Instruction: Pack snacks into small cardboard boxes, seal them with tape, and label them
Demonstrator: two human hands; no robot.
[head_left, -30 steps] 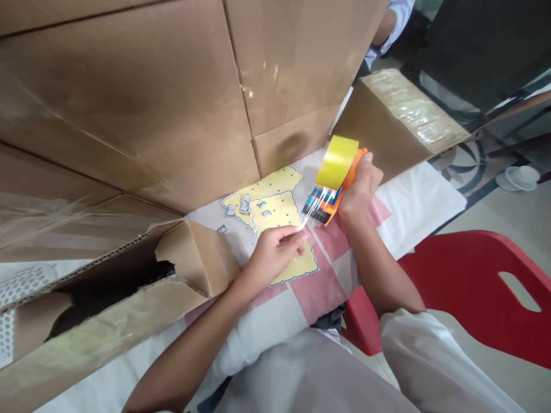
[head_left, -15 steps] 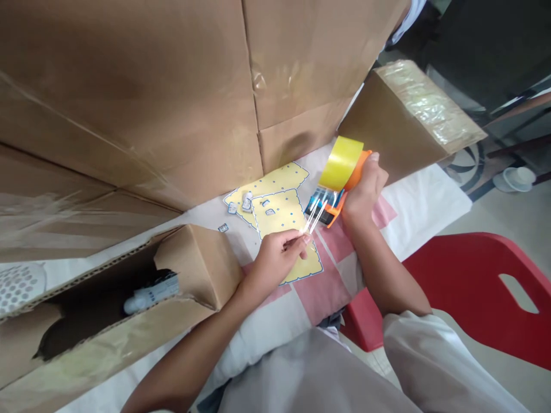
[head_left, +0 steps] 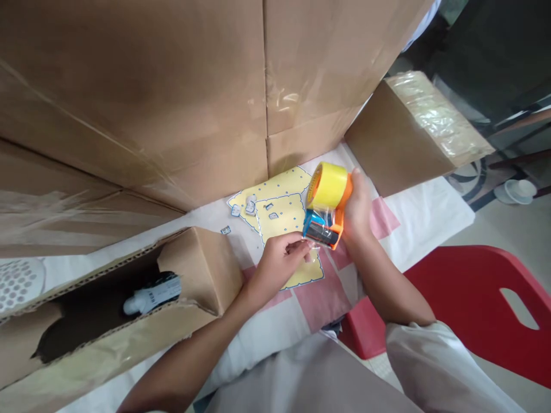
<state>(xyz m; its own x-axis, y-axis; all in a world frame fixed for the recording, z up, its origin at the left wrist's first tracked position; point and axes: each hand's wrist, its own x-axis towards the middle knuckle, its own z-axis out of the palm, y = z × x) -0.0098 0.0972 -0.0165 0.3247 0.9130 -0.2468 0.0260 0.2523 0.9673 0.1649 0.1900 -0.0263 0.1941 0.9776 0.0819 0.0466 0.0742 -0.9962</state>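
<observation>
In my right hand (head_left: 358, 207) is an orange and blue tape dispenser (head_left: 338, 221) carrying a yellow-looking tape roll (head_left: 330, 184). My left hand (head_left: 284, 259) pinches the free end of the clear tape (head_left: 315, 248), close by the dispenser's front edge. Beneath both hands lie yellow paper cutouts (head_left: 282, 223) with blue outlines, overlapping on the cloth. Small grey-white paper pieces (head_left: 250, 205) rest on the cutouts, and one more small piece (head_left: 225, 230) lies on the cloth to their left.
Tall cardboard panels (head_left: 172, 103) stand behind the cloth-covered surface (head_left: 253, 344). An open cardboard box (head_left: 215, 269) at left holds a white tube (head_left: 157, 295). Another cardboard box (head_left: 400, 137) stands at right, above a red chair (head_left: 465, 292).
The tape dispenser has tilted and come down toward my left hand. The stretch of clear tape between them is now much shorter. My left hand keeps its pinch.
</observation>
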